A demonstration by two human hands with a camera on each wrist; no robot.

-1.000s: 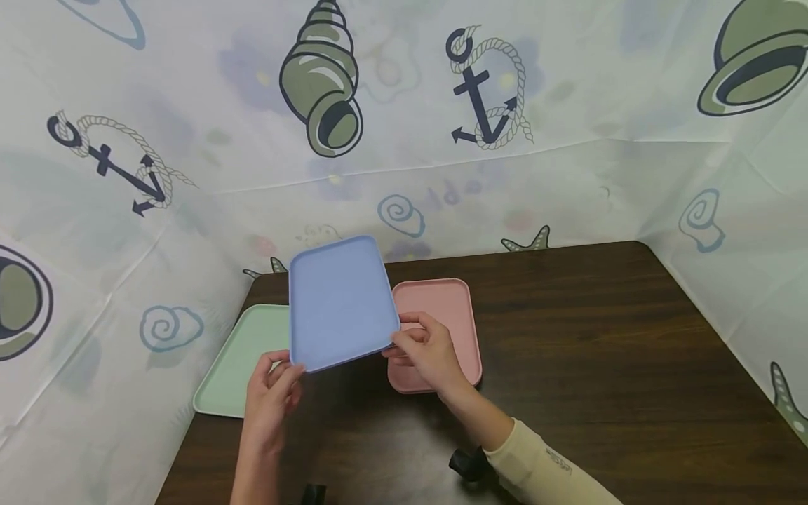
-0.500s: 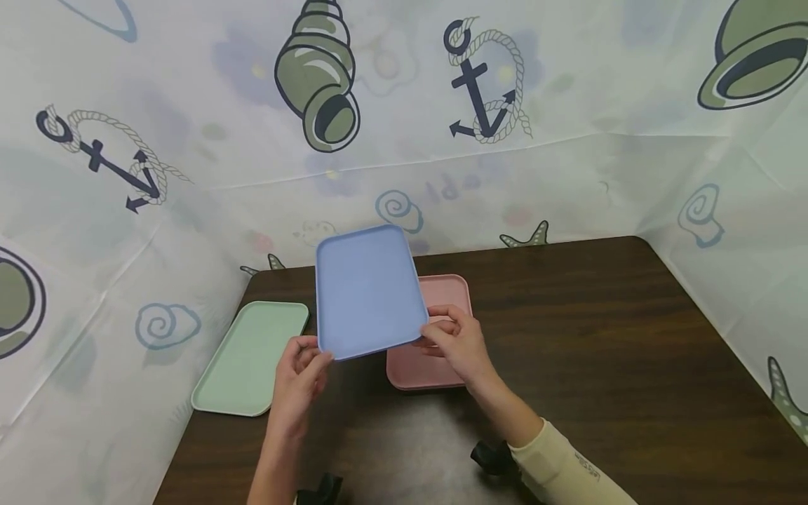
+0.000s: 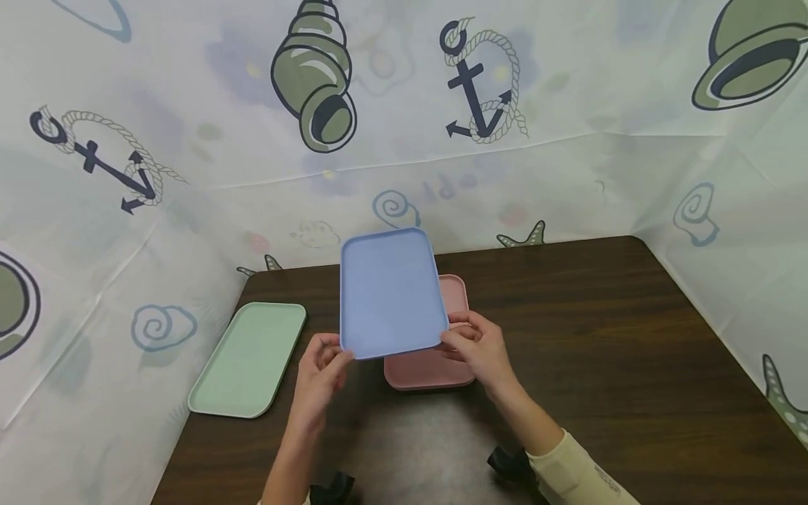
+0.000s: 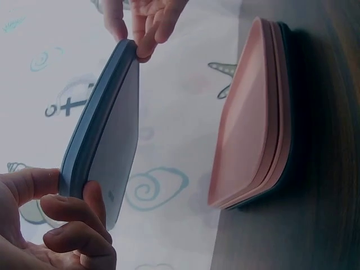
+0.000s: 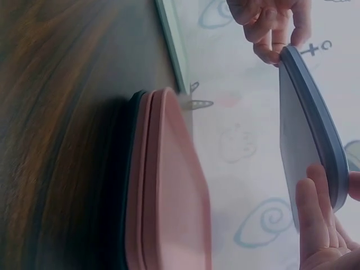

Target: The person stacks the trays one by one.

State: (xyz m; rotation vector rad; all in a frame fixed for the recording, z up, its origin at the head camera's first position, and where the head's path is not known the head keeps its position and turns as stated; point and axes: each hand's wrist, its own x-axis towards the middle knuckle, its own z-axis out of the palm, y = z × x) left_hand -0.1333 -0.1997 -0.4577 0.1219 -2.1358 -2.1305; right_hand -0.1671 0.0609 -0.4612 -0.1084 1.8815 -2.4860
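Note:
A blue tray [image 3: 394,293] is held up in the air, tilted, by both hands at its near corners. My left hand [image 3: 320,382] pinches the near left corner, and my right hand [image 3: 482,351] pinches the near right one. Below and partly behind it a pink tray [image 3: 429,370] lies on the table. In the left wrist view the pink tray [image 4: 247,124] tops a stack with another pink one and a dark one under it; the blue tray [image 4: 107,118] hangs apart from that stack.
A light green tray [image 3: 249,359] lies at the left side of the dark wooden table [image 3: 600,351]. Patterned white cloth [image 3: 391,105] stands behind and beside the table. Black bands show near both wrists.
Both hands have carried the blue tray to the right, from partly over the green tray to in front of the pink stack. The green tray is now fully uncovered.

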